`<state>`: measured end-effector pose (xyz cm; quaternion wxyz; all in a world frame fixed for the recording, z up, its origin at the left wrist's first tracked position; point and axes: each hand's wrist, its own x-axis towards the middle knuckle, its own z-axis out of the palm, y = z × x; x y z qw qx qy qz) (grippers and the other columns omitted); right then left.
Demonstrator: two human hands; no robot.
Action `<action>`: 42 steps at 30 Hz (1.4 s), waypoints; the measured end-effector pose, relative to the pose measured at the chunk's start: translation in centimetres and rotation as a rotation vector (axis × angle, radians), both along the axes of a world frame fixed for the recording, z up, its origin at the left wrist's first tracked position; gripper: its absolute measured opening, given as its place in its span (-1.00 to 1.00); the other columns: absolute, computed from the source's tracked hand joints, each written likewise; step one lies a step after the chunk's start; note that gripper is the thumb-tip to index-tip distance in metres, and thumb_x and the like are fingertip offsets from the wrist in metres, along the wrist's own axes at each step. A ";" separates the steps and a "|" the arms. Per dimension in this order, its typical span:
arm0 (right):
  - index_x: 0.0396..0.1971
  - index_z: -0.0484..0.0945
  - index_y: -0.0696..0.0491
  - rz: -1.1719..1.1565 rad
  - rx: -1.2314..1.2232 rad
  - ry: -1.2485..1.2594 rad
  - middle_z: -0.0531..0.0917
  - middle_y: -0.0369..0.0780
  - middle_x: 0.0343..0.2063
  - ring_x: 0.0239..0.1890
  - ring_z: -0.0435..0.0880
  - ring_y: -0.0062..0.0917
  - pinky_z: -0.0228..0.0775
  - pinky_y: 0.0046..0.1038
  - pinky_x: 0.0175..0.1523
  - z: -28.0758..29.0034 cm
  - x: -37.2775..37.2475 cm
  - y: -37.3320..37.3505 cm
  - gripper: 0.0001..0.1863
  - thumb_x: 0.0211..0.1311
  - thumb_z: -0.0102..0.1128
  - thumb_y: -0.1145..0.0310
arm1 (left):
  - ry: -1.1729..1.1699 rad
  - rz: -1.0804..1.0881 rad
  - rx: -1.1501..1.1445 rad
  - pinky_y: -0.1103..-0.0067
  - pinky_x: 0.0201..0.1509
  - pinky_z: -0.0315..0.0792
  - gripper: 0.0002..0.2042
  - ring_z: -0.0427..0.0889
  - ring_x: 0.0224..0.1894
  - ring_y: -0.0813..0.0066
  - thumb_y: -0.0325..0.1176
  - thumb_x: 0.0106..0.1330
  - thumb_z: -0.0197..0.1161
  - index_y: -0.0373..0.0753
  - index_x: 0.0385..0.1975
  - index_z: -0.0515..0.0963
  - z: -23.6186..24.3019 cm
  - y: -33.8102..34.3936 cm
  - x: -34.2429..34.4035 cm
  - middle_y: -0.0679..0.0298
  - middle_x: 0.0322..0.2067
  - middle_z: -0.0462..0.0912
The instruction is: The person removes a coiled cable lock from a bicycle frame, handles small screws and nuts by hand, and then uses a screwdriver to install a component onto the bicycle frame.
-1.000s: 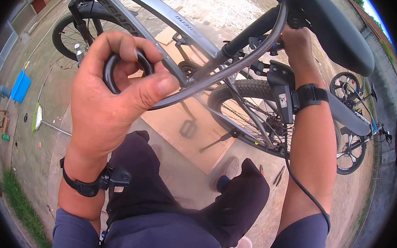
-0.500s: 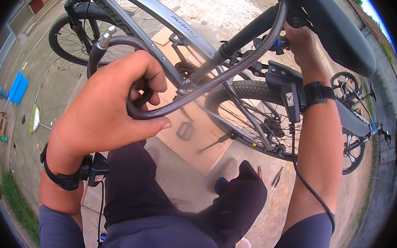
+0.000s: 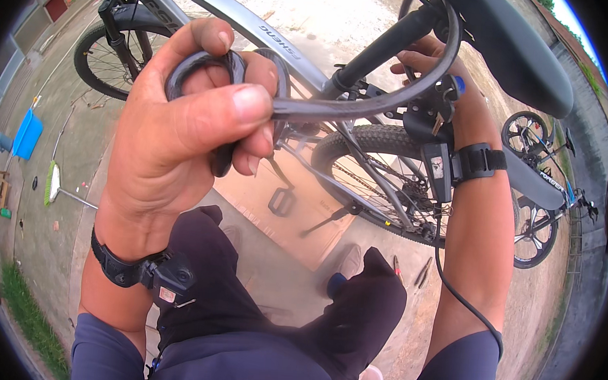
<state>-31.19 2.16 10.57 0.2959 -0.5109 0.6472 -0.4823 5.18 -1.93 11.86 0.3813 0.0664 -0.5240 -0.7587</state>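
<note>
A dark bicycle cable lock (image 3: 350, 111) runs in a curve from my left hand up past the seat post (image 3: 378, 52) toward the saddle (image 3: 514, 49). My left hand (image 3: 198, 100) is closed around the lock's coiled part, thumb pressed on the cable. Behind the cable, beside the seat post, my right hand (image 3: 427, 57) reaches in with its fingers stretched to the left and apart; they are partly hidden. The lock's blue-tipped barrel with a key (image 3: 449, 94) hangs by my right wrist. The grey bicycle (image 3: 285, 42) stands in front of me.
Cardboard (image 3: 302, 225) lies under the bicycle. Pliers (image 3: 423, 272) are on the ground to the right. A second bicycle (image 3: 534, 232) stands at the far right. On the left are a blue dustpan (image 3: 27, 135) and a brush (image 3: 54, 182).
My left hand has turned and risen to the right, gathering the coil. My right hand has shifted left behind the cable, and the keyed barrel now hangs by its wrist.
</note>
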 end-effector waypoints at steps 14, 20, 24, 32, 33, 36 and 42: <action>0.22 0.37 0.15 0.326 -0.495 -0.476 0.53 -0.07 0.10 0.08 0.55 -0.24 0.38 -0.25 0.21 1.8 3.7 -2.2 -0.49 0.37 0.17 0.22 | 0.523 -0.332 0.612 0.75 -0.43 0.56 -0.78 0.55 -0.44 0.66 -0.31 0.45 0.15 -0.35 -0.13 0.40 -1.4 0.1 -2.3 0.28 -0.46 0.51; 0.12 0.47 0.14 0.156 -0.518 -0.053 0.60 -0.15 -0.06 -0.08 0.64 -0.39 0.49 -0.39 0.02 0.3 2.4 -4.9 -0.58 0.36 0.19 0.24 | 0.544 -0.340 0.528 0.77 -0.39 0.55 -0.74 0.52 -0.44 0.65 -0.30 0.46 0.15 -0.42 -0.10 0.41 -1.4 -0.6 -2.5 0.27 -0.43 0.52; 0.12 0.48 0.15 0.274 -0.448 -0.314 0.65 -0.15 -0.13 -0.15 0.69 -0.48 0.55 -0.50 -0.08 -1.2 -0.1 -5.6 -0.57 0.35 0.23 0.24 | 0.591 -0.334 0.397 0.70 -0.26 0.54 -0.77 0.51 -0.30 0.58 -0.32 0.47 0.13 -0.42 -0.12 0.46 -0.3 -1.0 -3.4 0.19 -0.18 0.50; 0.15 0.43 0.18 0.329 -0.366 -0.593 0.62 -0.10 -0.07 -0.08 0.67 -0.42 0.54 -0.43 0.00 -1.8 1.4 -4.5 -0.55 0.39 0.14 0.22 | 0.224 0.220 -0.160 0.62 -0.31 0.55 -0.55 0.69 -0.23 0.42 -0.48 0.18 0.44 -0.26 -0.06 0.29 1.0 -1.1 -10.3 0.17 -0.23 0.60; 0.16 0.42 0.18 0.334 -0.357 -0.618 0.61 -0.10 -0.06 -0.07 0.67 -0.41 0.54 -0.43 0.02 -1.5 1.7 -4.2 -0.54 0.39 0.13 0.22 | 0.156 0.274 -0.185 0.57 -0.26 0.57 -0.61 0.67 -0.24 0.43 -0.52 0.16 0.41 -0.33 -0.11 0.34 1.4 -0.6 -10.5 0.14 -0.24 0.60; 0.17 0.41 0.19 0.367 -0.326 -0.683 0.60 -0.08 -0.03 -0.05 0.66 -0.39 0.53 -0.40 0.05 -0.5 2.8 -3.0 -0.54 0.41 0.09 0.21 | 0.025 0.410 -0.362 0.64 -0.28 0.57 -0.54 0.62 -0.24 0.60 -0.45 0.06 0.52 -0.34 -0.19 0.31 1.7 -0.5 -12.3 0.23 -0.39 0.54; 0.20 0.37 0.21 0.419 -0.315 -0.790 0.57 -0.04 0.02 0.01 0.64 -0.34 0.53 -0.35 0.11 1.4 3.8 -1.5 -0.52 0.44 0.03 0.19 | -0.084 0.399 -0.484 0.71 -0.33 0.50 -0.44 0.61 -0.27 0.56 -0.36 0.08 0.56 -0.33 -0.04 0.32 0.7 -2.0 -12.6 0.26 -0.29 0.55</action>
